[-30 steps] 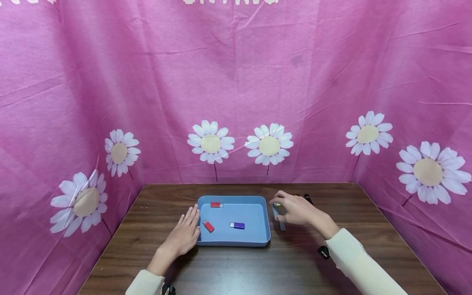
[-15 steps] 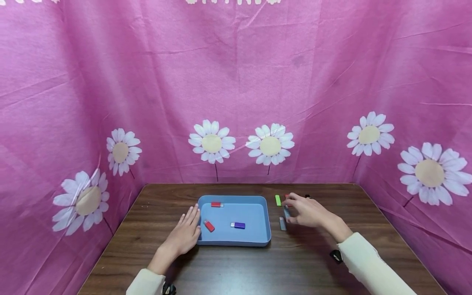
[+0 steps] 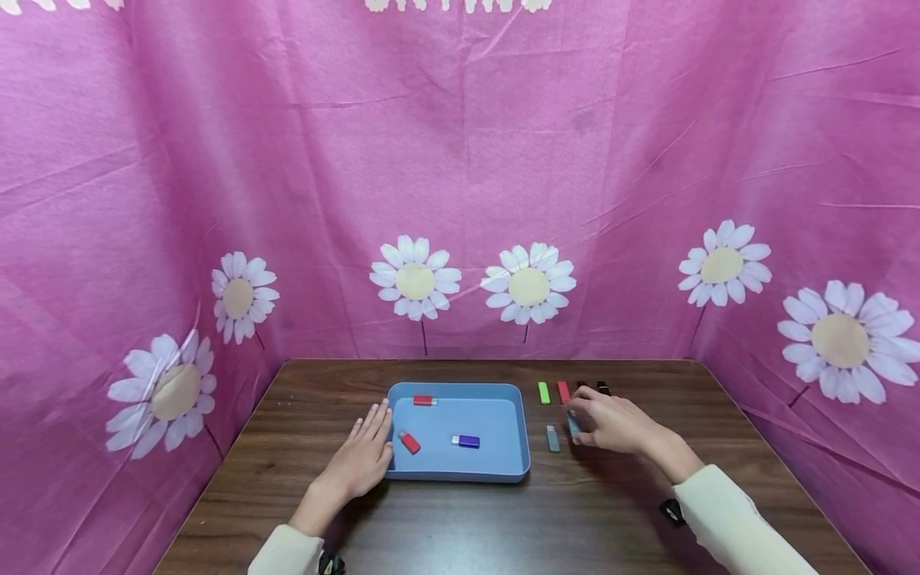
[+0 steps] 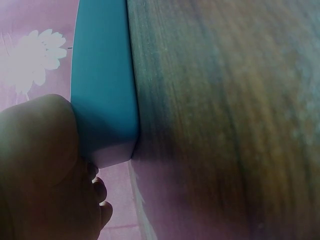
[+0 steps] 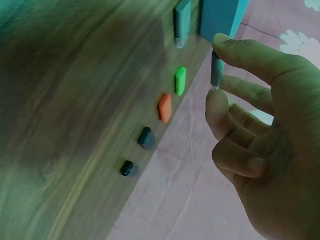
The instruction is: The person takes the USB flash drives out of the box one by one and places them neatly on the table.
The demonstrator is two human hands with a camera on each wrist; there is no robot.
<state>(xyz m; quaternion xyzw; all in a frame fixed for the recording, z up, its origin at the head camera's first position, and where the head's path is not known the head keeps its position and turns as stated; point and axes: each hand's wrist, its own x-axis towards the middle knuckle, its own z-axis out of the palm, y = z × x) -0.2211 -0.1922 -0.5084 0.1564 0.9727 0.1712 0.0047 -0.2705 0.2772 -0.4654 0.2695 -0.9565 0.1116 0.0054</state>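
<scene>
My right hand (image 3: 611, 421) pinches a grey-blue USB flash drive (image 5: 216, 70) between thumb and fingertip, just above the table to the right of the tray. A second grey-blue flash drive (image 3: 553, 438) lies on the table between that hand and the tray. My left hand (image 3: 362, 449) rests with straight fingers against the left wall of the blue tray (image 3: 460, 477). Inside the tray lie a red flash drive (image 3: 422, 401) at the back, another red flash drive (image 3: 410, 442) at the left and a purple flash drive (image 3: 467, 442) near the middle.
Behind my right hand, a row holds a green flash drive (image 3: 544, 393), a red one (image 5: 165, 108), and two black ones, a nearer black drive (image 5: 146, 138) and an outer black drive (image 5: 126, 168). A pink flowered cloth (image 3: 460, 184) encloses the wooden table (image 3: 460, 519).
My right hand has moved rightward from beside the tray with the grey-blue flash drive. The green and red drives and the other grey-blue one are now uncovered. My left hand stays put.
</scene>
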